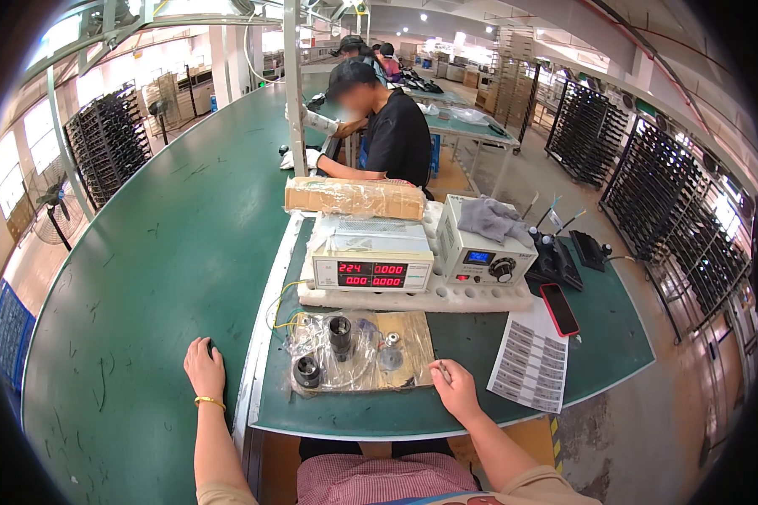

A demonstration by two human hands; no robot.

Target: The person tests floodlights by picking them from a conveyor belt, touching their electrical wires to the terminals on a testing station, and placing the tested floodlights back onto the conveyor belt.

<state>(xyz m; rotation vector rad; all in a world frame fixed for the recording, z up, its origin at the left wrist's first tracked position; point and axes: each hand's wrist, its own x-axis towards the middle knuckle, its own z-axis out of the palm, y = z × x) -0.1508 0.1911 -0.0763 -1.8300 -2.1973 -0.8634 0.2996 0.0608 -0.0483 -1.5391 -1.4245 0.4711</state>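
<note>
My left hand rests on the green belt surface, fingers curled, with a small black piece at its fingertips, too small to name. My right hand is closed at the right edge of a plastic-wrapped board, with a small greyish piece between thumb and finger. On the board stand a tall black round socket, a lower black socket and a metal-topped fitting. Yellow-green wire runs to its left side.
Behind the board, a meter with red digits and a dial-fronted power unit sit on white foam. A wrapped carton tops the meter. Right lie a printed sheet and a phone. A gloved co-worker sits beyond.
</note>
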